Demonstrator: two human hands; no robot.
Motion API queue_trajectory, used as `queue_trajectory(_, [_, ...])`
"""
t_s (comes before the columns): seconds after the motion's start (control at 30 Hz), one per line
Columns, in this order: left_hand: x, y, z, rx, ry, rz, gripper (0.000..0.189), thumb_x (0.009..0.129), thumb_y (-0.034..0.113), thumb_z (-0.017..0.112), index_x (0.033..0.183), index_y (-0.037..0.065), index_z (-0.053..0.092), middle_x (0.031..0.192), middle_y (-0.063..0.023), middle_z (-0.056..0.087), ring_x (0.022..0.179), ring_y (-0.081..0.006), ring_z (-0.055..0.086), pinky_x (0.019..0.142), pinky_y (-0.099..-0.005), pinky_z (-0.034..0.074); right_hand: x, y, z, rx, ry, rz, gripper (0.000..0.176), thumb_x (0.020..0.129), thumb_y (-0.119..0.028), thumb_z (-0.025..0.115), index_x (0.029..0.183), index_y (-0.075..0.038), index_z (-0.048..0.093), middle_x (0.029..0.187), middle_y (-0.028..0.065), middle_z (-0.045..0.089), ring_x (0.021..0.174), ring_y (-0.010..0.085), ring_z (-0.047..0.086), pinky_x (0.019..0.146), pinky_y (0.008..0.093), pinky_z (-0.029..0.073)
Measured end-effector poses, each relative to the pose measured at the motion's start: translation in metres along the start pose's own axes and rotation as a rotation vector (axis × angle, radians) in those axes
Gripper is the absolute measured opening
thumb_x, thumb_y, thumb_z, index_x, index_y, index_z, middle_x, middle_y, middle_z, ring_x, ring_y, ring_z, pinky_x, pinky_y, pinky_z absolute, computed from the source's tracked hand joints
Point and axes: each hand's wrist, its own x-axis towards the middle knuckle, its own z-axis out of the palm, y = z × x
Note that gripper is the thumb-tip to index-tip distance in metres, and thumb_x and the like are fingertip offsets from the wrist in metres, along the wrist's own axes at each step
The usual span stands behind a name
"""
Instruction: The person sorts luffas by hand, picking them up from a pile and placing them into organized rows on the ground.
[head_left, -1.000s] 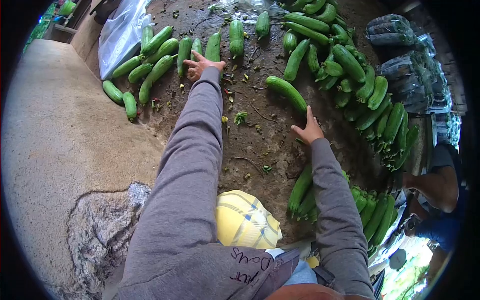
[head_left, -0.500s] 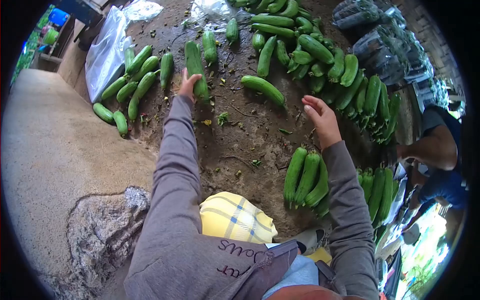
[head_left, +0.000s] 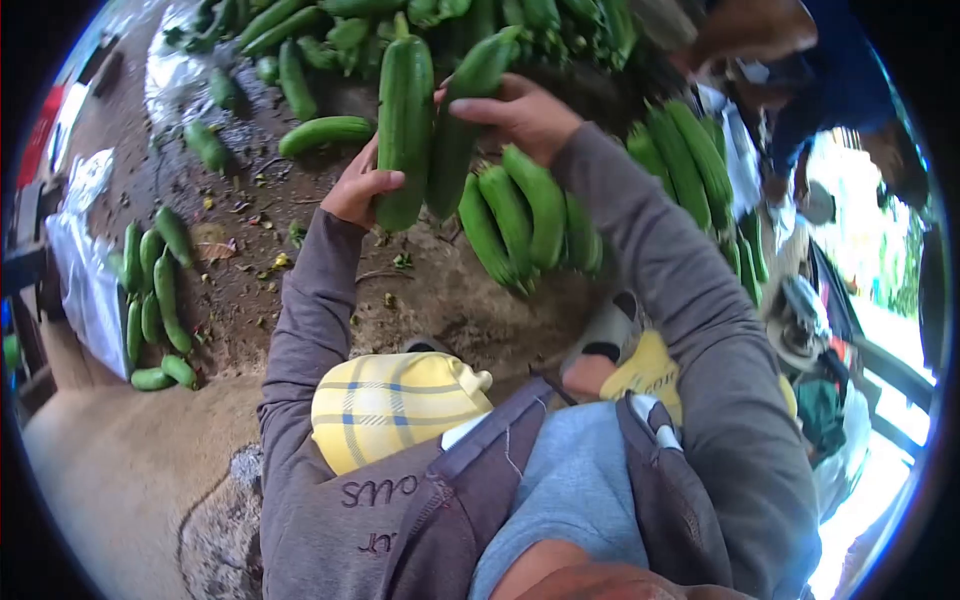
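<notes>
A long green sponge gourd (head_left: pixel 405 120) stands nearly upright in my left hand (head_left: pixel 360 192), thumb across its lower part and fingers behind it. Beside it, a second sponge gourd (head_left: pixel 462 130), tilted to the right at its top, is gripped by my right hand (head_left: pixel 528 115), thumb in front. The two gourds are side by side in the air, close together. Just below my right hand, a row of gourds (head_left: pixel 512 220) lies on the dirt ground. A single gourd (head_left: pixel 325 134) rests on the ground left of the held pair.
A large gourd pile (head_left: pixel 350 35) spreads along the far side. Several smaller gourds (head_left: pixel 150 290) lie at left by a plastic sheet (head_left: pixel 90 260). More gourds (head_left: pixel 685 160) are at right near another person (head_left: pixel 830 80). A concrete ledge (head_left: pixel 110 440) is at lower left.
My view has swung to the right. My left hand has brought its gourd over toward my right hand, which was empty and now grips a second gourd.
</notes>
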Motion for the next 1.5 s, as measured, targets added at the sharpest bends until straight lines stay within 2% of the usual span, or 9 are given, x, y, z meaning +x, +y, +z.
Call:
queue_trajectory(0.3, [0.025, -0.009, 0.018, 0.509, 0.096, -0.101, 0.079, 0.065, 0.005, 0.069, 0.135, 0.004, 0.033, 0.119, -0.0112, 0.052, 0.106, -0.0191, 0.053, 0.093, -0.0332, 0.042, -0.132, -0.046, -0.13, -0.166, 0.413, -0.027, 0.041, 0.087, -0.026, 0.059, 0.121, -0.005, 0.049, 0.13, 0.0112, 0.049, 0.118, 0.0235, 0.047, 0.098, 0.0389, 0.04])
queue_trajectory(0.53, [0.04, -0.014, 0.034, 1.252, -0.112, 0.308, 0.061, 0.058, -0.002, 0.071, 0.116, 0.01, 0.053, 0.113, -0.0083, 0.055, 0.103, -0.0269, 0.052, 0.091, -0.0368, 0.04, -0.164, 0.052, -0.152, -1.053, 0.266, -0.292, 0.048, 0.07, -0.002, 0.071, 0.115, -0.011, 0.057, 0.142, 0.011, 0.034, 0.129, 0.0263, 0.037, 0.105, 0.0341, 0.03])
queue_trajectory(0.67, [0.043, -0.017, 0.048, 1.468, -0.09, 0.416, 0.059, 0.057, -0.001, 0.071, 0.111, 0.014, 0.056, 0.114, -0.005, 0.054, 0.105, -0.0291, 0.049, 0.089, -0.0398, 0.038, -0.188, 0.073, -0.162, -1.419, 0.112, -0.173, 0.046, 0.067, -0.003, 0.072, 0.109, -0.017, 0.061, 0.134, 0.0073, 0.041, 0.11, 0.0278, 0.052, 0.089, 0.0337, 0.047])
queue_trajectory(0.83, [0.055, -0.03, 0.059, 1.504, -0.078, 0.4, 0.061, 0.056, 0.0, 0.071, 0.112, 0.019, 0.056, 0.112, -0.0029, 0.053, 0.109, -0.0271, 0.047, 0.09, -0.0414, 0.037, -0.196, 0.125, -0.149, -1.057, 0.547, 0.091, 0.043, 0.078, -0.013, 0.069, 0.119, -0.011, 0.055, 0.107, 0.0099, 0.059, 0.07, 0.0172, 0.057, 0.067, 0.0277, 0.048])
queue_trajectory(0.93, [0.055, -0.041, 0.059, 1.468, -0.082, 0.361, 0.061, 0.056, 0.0, 0.071, 0.112, 0.019, 0.056, 0.112, -0.0025, 0.053, 0.109, -0.0271, 0.047, 0.09, -0.0419, 0.037, -0.203, 0.132, -0.141, -0.886, 0.627, 0.169, 0.048, 0.077, -0.015, 0.069, 0.122, -0.011, 0.053, 0.108, 0.0107, 0.06, 0.071, 0.0157, 0.058, 0.068, 0.0277, 0.048])
queue_trajectory(1.23, [0.066, -0.043, 0.068, 1.572, -0.171, 0.488, 0.057, 0.058, -0.002, 0.069, 0.11, 0.018, 0.057, 0.111, -0.003, 0.054, 0.109, -0.0272, 0.048, 0.092, -0.0413, 0.036, -0.173, 0.123, -0.148, -0.948, 0.667, 0.021, 0.063, 0.072, -0.026, 0.073, 0.126, -0.009, 0.048, 0.098, 0.0154, 0.059, 0.086, 0.0303, 0.059, 0.08, 0.0358, 0.047])
queue_trajectory(1.37, [0.085, -0.041, 0.078, 1.672, -0.252, 0.615, 0.053, 0.06, -0.002, 0.064, 0.109, 0.019, 0.059, 0.111, -0.0037, 0.053, 0.109, -0.0276, 0.048, 0.094, -0.0423, 0.036, -0.141, 0.08, -0.143, -1.35, 0.704, -0.257, 0.065, 0.072, -0.025, 0.072, 0.129, -0.01, 0.045, 0.121, 0.0154, 0.052, 0.11, 0.0262, 0.051, 0.091, 0.0358, 0.041])
queue_trajectory(1.47, [0.1, -0.041, 0.095, 1.596, -0.415, 0.685, 0.057, 0.059, 0.002, 0.062, 0.114, 0.017, 0.055, 0.113, -0.0026, 0.055, 0.111, -0.0245, 0.049, 0.1, -0.0484, 0.031, -0.128, 0.034, -0.084, -0.602, 0.331, 0.17, 0.072, 0.071, -0.026, 0.073, 0.132, -0.007, 0.039, 0.132, 0.0162, 0.043, 0.124, 0.0255, 0.041, 0.1, 0.0359, 0.034])
queue_trajectory(1.5, [0.108, -0.046, 0.102, 1.47, -0.439, 0.78, 0.053, 0.064, 0.005, 0.061, 0.116, 0.016, 0.053, 0.115, -0.0013, 0.054, 0.112, -0.0239, 0.049, 0.102, -0.0492, 0.029, -0.126, 0.039, -0.074, -0.845, 0.158, -0.081, 0.078, 0.071, -0.026, 0.072, 0.134, -0.002, 0.033, 0.133, 0.0175, 0.041, 0.128, 0.027, 0.036, 0.104, 0.0354, 0.028])
